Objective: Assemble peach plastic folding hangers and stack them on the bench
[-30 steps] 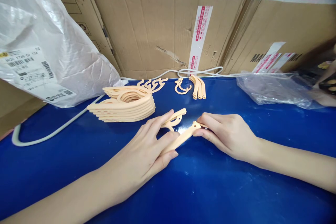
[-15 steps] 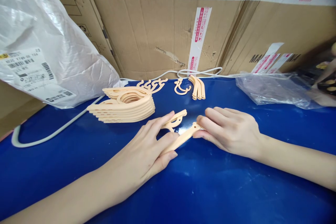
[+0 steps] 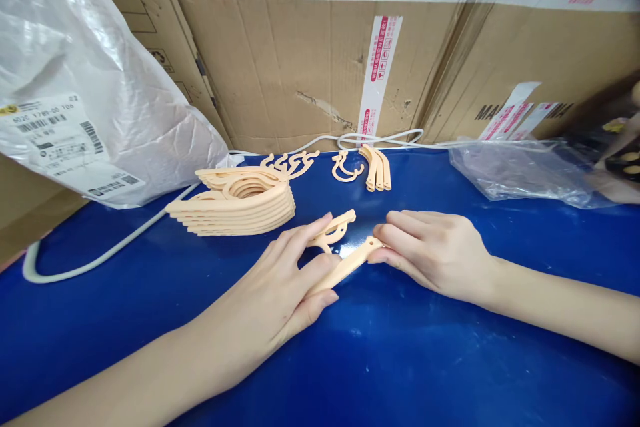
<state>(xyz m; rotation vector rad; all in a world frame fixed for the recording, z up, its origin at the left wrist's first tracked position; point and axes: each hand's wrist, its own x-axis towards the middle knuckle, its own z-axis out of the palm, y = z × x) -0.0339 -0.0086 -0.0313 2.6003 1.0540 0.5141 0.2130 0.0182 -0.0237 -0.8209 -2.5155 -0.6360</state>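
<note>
A beige plastic folding clothes hanger (image 3: 350, 263) lies under my left hand (image 3: 287, 280), whose fingers are wrapped over it and whose thumb presses its near side. The free end of one arm, with a small hole, points to the right. At that end, my right hand (image 3: 433, 247) is closed in a pinch; its fingertips are partly hidden, so any small piece in them does not show. Behind my left hand stands a stack of the same folded hangers (image 3: 240, 213). Beyond them lie several loose hooks (image 3: 290, 163), two more curved hooks (image 3: 347, 170) and a few short arm pieces (image 3: 379, 170).
The blue tabletop (image 3: 400, 360) runs up to cardboard boxes (image 3: 300, 67) at the back. A white cable (image 3: 95, 270) loops along the left and rear. A silvery mailing bag (image 3: 115, 107) leans at left; a clear plastic bag (image 3: 525, 173) lies at right.
My right hand has shifted very slightly, its knuckles a little lower, still at the hanger's end. The left hand and the hanger stay put.
</note>
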